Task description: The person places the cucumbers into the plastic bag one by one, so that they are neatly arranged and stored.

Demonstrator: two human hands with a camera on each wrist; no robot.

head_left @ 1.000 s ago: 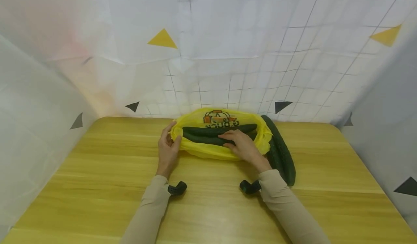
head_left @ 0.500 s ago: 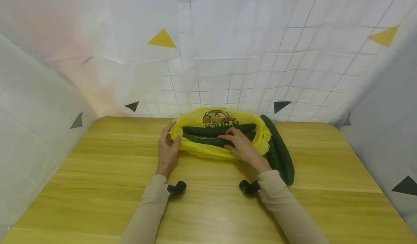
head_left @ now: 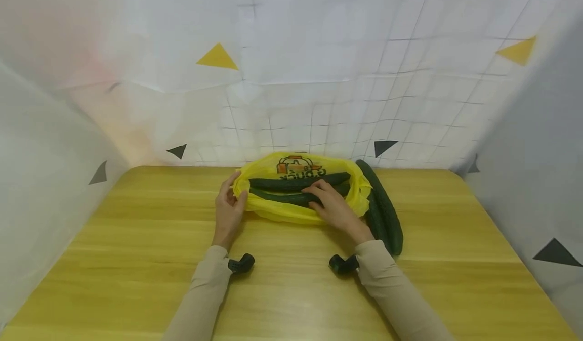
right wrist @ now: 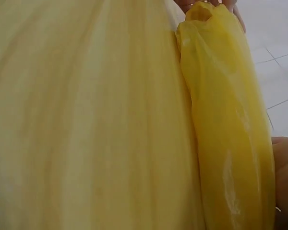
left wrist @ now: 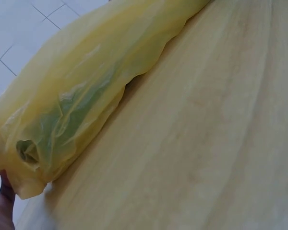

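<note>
A yellow plastic bag (head_left: 282, 212) with a printed duck logo lies on its side, mouth facing up towards me. Two long cucumbers show inside, one at the back (head_left: 278, 184) and one in front (head_left: 284, 198). My left hand (head_left: 227, 212) grips the bag's left end between thumb and fingers; the left wrist view shows those fingers (left wrist: 5, 203) at the gathered plastic. Reaching into the mouth, my right hand (head_left: 336, 207) holds the front cucumber, thumb on its near side. The right wrist view catches only part of this right hand (right wrist: 285, 175) behind the bag wall.
Two more cucumbers lie side by side against the bag's right end, an outer one (head_left: 384, 207) and an inner one (head_left: 377, 222). The wooden table (head_left: 136, 250) reaches back to a white sheet wall (head_left: 291, 118) with grid lines just behind the bag.
The head view has swung slightly, so everything sits a little further left in it. Both hands keep their places on the bag and the cucumber.
</note>
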